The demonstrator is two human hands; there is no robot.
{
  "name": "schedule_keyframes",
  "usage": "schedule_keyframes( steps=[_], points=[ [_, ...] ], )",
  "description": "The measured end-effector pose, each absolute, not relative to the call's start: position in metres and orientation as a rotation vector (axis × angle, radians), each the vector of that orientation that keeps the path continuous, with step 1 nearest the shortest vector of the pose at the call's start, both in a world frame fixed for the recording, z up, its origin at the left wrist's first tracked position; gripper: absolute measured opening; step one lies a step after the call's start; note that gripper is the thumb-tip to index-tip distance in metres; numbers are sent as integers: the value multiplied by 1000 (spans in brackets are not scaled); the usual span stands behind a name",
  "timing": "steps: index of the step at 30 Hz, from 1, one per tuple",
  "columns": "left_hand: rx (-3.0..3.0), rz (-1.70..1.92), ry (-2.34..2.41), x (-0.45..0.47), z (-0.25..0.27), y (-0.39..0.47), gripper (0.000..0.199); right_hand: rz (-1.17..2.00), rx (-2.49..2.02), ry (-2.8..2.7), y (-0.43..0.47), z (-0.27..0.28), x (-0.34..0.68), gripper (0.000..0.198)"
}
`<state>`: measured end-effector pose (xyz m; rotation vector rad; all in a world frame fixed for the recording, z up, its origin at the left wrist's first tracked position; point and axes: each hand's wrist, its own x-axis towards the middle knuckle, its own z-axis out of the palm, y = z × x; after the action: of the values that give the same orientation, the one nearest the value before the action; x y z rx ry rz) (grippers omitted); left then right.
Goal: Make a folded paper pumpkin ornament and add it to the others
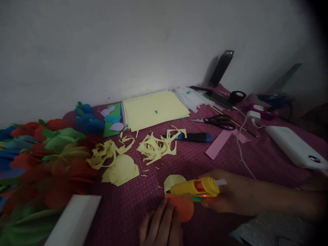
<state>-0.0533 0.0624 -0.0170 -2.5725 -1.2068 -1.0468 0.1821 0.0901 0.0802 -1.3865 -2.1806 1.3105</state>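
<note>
My right hand (222, 200) is wrapped round a yellow hot glue gun (192, 187), which has a small glowing orange light and a pale glue stick out of its back. Its dark nozzle points left, over the edge of an orange paper circle (183, 208). Along that circle's left side, my left hand (161, 225) lies with its fingers stretched out, fingertips touching the paper. A pale yellow paper circle (174, 180) lies just behind the glue gun. A bit of green paper (195, 199) shows under the gun's body.
Several paper flowers (58, 147) crowd the left. Yellow scraps (156, 147), a cutter knife (196, 137), black-handled scissors (219, 121) and pink strips (219, 143) lie mid-table. Yellow sheets (156, 109) are at the back. A white power bank (292, 145) with its cable is right.
</note>
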Motion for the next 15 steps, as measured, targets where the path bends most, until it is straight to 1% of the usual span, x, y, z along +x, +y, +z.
schedule_keyframes(
  steps=[3,5,8,10,15],
  points=[
    [-2611,-968,-1190,-57,-18,61,19,1207,-1426,-2170,85,99,189,8],
    [-2625,-933,-1175,-59,-18,61,20,1146,-1401,-2198,81,111,196,16],
    [-2637,-914,-1163,-59,-16,61,20,1192,-1254,-2317,77,120,204,29],
    [-2649,-925,-1151,-59,-15,62,20,1176,-1181,-2418,75,120,205,29],
    [-2678,-1007,-1146,-61,-11,62,22,882,-1308,-2475,66,98,204,32]
  ],
)
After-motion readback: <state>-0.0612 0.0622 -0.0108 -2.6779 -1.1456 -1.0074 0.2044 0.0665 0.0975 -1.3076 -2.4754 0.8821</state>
